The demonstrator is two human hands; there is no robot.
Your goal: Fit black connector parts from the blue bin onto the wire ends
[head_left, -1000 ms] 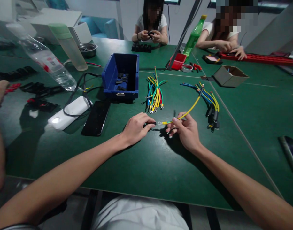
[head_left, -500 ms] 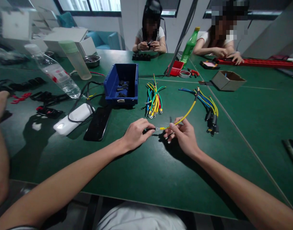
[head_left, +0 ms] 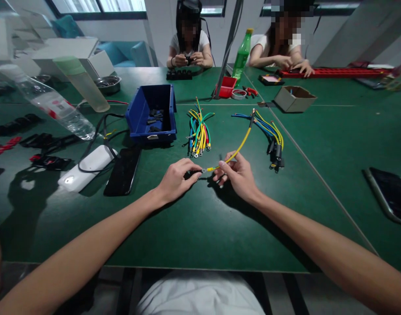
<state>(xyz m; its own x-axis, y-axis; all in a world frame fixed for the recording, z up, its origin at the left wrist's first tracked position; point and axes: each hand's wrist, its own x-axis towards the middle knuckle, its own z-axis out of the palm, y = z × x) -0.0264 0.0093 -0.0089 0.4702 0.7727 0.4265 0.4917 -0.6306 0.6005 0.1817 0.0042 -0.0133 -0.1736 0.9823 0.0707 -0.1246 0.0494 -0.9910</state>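
Note:
Between the thumb and fingers of my right hand [head_left: 238,175] runs a yellow wire [head_left: 245,141], its far end dark-sleeved and pointing up and away. A metal ring terminal [head_left: 204,170] on the wire's near end points at my left hand [head_left: 177,180], which pinches a small black piece [head_left: 191,173], mostly hidden by the fingers. The terminal touches or nearly touches that piece; I cannot tell which. Beyond my hands lies a bundle of coloured wires [head_left: 199,133] with ring terminals. On the right, another bundle [head_left: 275,140] has black sleeves over its near ends.
A blue bin [head_left: 151,136] holds small black pieces. Left of my hands lie a black phone [head_left: 123,170], a white power bank [head_left: 88,168] with a cable, and a leaning water bottle [head_left: 57,107]. An open cardboard box [head_left: 294,103] stands farther back. Two people work across the table.
My view has turned slightly right, so the table's things sit farther left and more of the right phone shows. The neighbour's hand at left is out of view. Both hands keep their grips.

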